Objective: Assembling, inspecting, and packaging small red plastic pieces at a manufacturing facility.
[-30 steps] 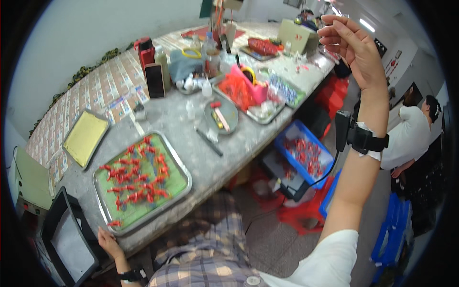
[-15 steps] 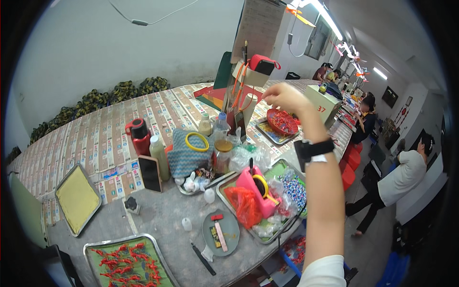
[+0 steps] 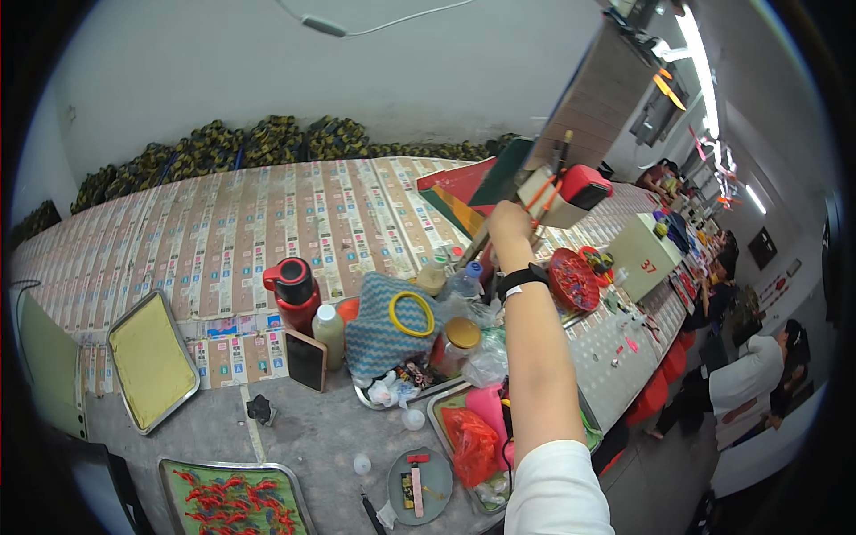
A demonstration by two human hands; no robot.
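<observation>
The right hand [image 3: 508, 223] is stretched far out over the table [image 3: 303, 437], its fingers curled against the cream box [image 3: 546, 203] that stands near the far edge and holds upright orange sticks [image 3: 546, 192]; whether the fingers actually grip a stick or the box cannot be told, since the back of the hand faces the camera; a black band [image 3: 522, 278] circles the wrist, and the white sleeve [image 3: 557, 490] enters from the lower edge; a red block [image 3: 584, 185] sits on the box's right side, and red and green folders [image 3: 464, 187] lean just left of it. Beneath the forearm lie a clear bottle with a blue cap [image 3: 465, 281], a jar with a yellow lid [image 3: 459, 343] and a blue zigzag pouch [image 3: 388, 325] bearing a yellow ring [image 3: 410, 314]; left of these stand a red flask [image 3: 292, 292] and a dark phone [image 3: 306, 359]; a round red dish [image 3: 572, 279] lies to the right of the wrist. Nearer, a tray of red pieces [image 3: 234, 499] and an empty yellowish tray [image 3: 152, 357] rest on the table; the left hand is out of view.
</observation>
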